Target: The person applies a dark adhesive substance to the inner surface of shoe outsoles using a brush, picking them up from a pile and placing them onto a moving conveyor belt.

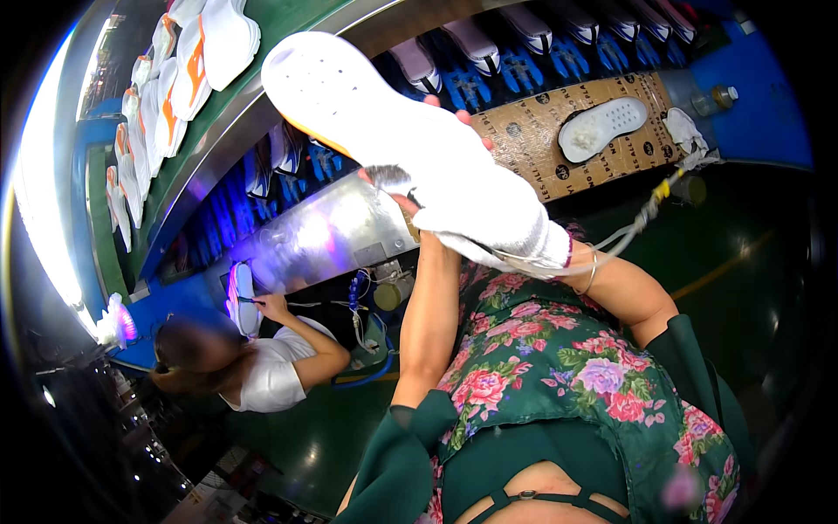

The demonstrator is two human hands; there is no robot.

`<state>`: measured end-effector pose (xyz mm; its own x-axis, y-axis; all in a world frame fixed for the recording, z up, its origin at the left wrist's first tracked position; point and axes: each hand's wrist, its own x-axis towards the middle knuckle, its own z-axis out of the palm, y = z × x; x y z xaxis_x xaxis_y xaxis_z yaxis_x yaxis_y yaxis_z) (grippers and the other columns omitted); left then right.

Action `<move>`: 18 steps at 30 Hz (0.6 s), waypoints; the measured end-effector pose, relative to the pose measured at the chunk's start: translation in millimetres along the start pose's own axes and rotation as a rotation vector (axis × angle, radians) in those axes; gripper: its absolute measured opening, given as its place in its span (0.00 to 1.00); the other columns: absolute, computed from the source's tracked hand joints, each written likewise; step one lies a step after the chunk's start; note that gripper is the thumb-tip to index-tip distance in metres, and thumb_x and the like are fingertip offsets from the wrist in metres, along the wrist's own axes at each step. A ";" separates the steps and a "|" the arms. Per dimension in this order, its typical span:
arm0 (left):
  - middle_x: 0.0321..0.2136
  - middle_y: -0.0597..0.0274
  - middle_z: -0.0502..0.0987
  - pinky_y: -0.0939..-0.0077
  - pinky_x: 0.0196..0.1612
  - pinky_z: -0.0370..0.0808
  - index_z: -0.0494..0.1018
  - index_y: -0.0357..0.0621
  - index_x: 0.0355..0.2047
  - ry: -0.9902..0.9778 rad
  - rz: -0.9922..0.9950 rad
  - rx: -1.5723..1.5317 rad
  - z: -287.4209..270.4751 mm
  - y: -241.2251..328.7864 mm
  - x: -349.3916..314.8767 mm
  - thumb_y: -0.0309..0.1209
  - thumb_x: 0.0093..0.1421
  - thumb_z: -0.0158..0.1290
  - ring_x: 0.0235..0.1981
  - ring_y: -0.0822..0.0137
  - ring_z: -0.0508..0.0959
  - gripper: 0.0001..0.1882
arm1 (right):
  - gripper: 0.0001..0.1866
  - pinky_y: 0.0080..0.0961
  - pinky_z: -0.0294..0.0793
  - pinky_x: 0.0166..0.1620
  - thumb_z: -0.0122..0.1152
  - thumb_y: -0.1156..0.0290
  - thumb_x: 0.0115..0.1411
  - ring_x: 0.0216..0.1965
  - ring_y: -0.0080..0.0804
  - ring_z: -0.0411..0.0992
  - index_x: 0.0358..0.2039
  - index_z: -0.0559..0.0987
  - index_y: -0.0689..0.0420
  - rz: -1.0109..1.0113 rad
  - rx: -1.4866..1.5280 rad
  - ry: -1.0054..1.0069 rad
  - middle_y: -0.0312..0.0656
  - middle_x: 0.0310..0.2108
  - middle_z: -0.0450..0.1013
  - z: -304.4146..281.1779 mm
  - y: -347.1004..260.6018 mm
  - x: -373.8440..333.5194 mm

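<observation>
head cam: I'm staring down from the wearer's head, wide fisheye
white shoe (pixel 445 170): pretty close to the lens
co-worker (pixel 278 371): farther off, left

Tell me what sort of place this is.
Probably a shoe factory's production line: white soles, several with orange patches, line a curved green surface, dark shoe-shaped pieces with pinkish tops stand in a row beside blue holders, and a large perforated white sole is held up in front.

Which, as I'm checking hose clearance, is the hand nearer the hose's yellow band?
Right. The right hand is lower left of the yellow band; the left hand, partly behind the white sole, is farther left.
</observation>
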<state>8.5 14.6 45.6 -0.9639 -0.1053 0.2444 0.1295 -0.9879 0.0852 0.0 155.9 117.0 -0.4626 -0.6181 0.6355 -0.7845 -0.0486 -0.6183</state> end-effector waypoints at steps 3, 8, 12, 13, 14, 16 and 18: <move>0.61 0.39 0.65 0.36 0.54 0.74 0.56 0.48 0.69 0.001 -0.025 0.005 -0.6 6.0 -0.3 0.66 0.49 0.63 0.56 0.30 0.68 0.55 | 0.23 0.33 0.77 0.54 0.69 0.68 0.59 0.50 0.34 0.78 0.55 0.79 0.55 0.076 0.160 -0.021 0.44 0.51 0.78 -8.0 4.4 -3.5; 0.61 0.42 0.64 0.37 0.56 0.70 0.53 0.43 0.68 -0.255 -0.181 -0.053 3.9 9.5 10.3 0.66 0.51 0.62 0.58 0.40 0.67 0.56 | 0.17 0.34 0.79 0.47 0.68 0.72 0.57 0.43 0.38 0.80 0.49 0.83 0.51 -0.012 0.023 0.041 0.43 0.43 0.81 0.2 2.0 -4.6; 0.59 0.41 0.65 0.40 0.59 0.67 0.52 0.41 0.68 -0.037 0.030 -0.110 6.5 13.4 -4.0 0.67 0.49 0.62 0.57 0.40 0.67 0.58 | 0.16 0.31 0.79 0.43 0.71 0.71 0.54 0.40 0.36 0.81 0.45 0.84 0.49 0.015 0.282 -0.075 0.37 0.40 0.81 -12.1 -0.2 -1.4; 0.60 0.41 0.64 0.40 0.57 0.68 0.53 0.43 0.68 0.010 -0.033 -0.059 1.6 19.3 -6.2 0.68 0.49 0.61 0.56 0.39 0.67 0.58 | 0.16 0.31 0.79 0.44 0.71 0.71 0.54 0.41 0.37 0.80 0.45 0.84 0.49 0.078 0.272 -0.064 0.39 0.41 0.81 -11.6 5.5 -5.1; 0.62 0.42 0.63 0.40 0.56 0.69 0.53 0.46 0.69 0.058 -0.101 -0.012 -2.4 24.9 -9.7 0.69 0.49 0.60 0.55 0.39 0.68 0.58 | 0.15 0.31 0.79 0.44 0.70 0.71 0.55 0.43 0.38 0.80 0.45 0.84 0.50 0.145 0.265 -0.053 0.40 0.42 0.81 -10.5 9.8 -9.9; 0.64 0.44 0.61 0.39 0.53 0.70 0.54 0.49 0.70 0.021 -0.143 -0.045 -4.0 28.1 -12.3 0.72 0.50 0.56 0.52 0.39 0.68 0.57 | 0.15 0.31 0.78 0.45 0.70 0.70 0.55 0.45 0.40 0.79 0.45 0.84 0.51 0.057 0.071 -0.085 0.43 0.43 0.80 -11.8 15.0 -9.9; 0.63 0.41 0.62 0.41 0.49 0.71 0.55 0.47 0.69 -0.037 -0.213 -0.065 1.6 31.2 -7.8 0.74 0.49 0.55 0.48 0.40 0.69 0.58 | 0.16 0.32 0.79 0.43 0.71 0.69 0.55 0.42 0.40 0.79 0.45 0.84 0.50 -0.119 -0.022 -0.060 0.41 0.41 0.80 -0.2 2.8 -14.3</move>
<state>20.5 -15.2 48.0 -0.9585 0.1100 0.2630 -0.0928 -0.9927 0.0771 4.4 164.8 106.3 -0.3411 -0.6550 0.6743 -0.8412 -0.1076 -0.5300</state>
